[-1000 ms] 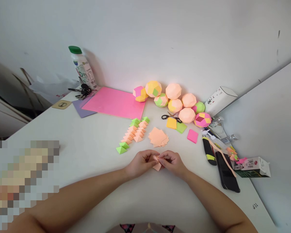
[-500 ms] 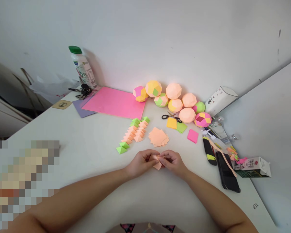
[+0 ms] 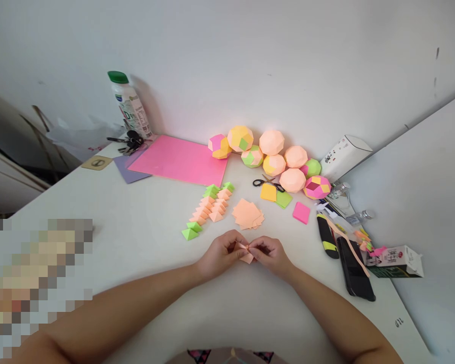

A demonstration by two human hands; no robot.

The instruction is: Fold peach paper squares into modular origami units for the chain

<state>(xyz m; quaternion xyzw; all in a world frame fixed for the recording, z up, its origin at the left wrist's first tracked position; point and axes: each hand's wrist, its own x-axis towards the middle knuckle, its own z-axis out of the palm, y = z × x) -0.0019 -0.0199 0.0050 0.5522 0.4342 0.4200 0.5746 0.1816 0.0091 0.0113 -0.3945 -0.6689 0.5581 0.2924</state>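
Note:
Between my hands, low over the white table, is a partly folded piece of peach paper (image 3: 247, 257). My left hand (image 3: 224, 255) pinches it from the left, thumb on top. From the right, my right hand (image 3: 270, 255) grips the same paper, its thumb and fingers meeting near the upper edge. Fingers cover part of the folds. Just beyond my hands lies a loose stack of peach paper squares (image 3: 247, 214). Left of that stack, folded peach units (image 3: 200, 211) and green units (image 3: 190, 233) overlap in two rows.
Faceted paper balls (image 3: 272, 142) cluster along the wall. Scissors (image 3: 268, 184) lie before them, near yellow (image 3: 268, 192), green (image 3: 284, 199) and pink paper pads (image 3: 301, 212). At right are a cutter (image 3: 327, 236), a phone (image 3: 355, 268) and a carton (image 3: 396, 262). A pink sheet (image 3: 178, 161) and bottle (image 3: 132, 108) stand back left.
My left fingers have risen slightly and the fold in the peach paper has shifted a little. Both hands keep hold of it; the other things on the table stay put.

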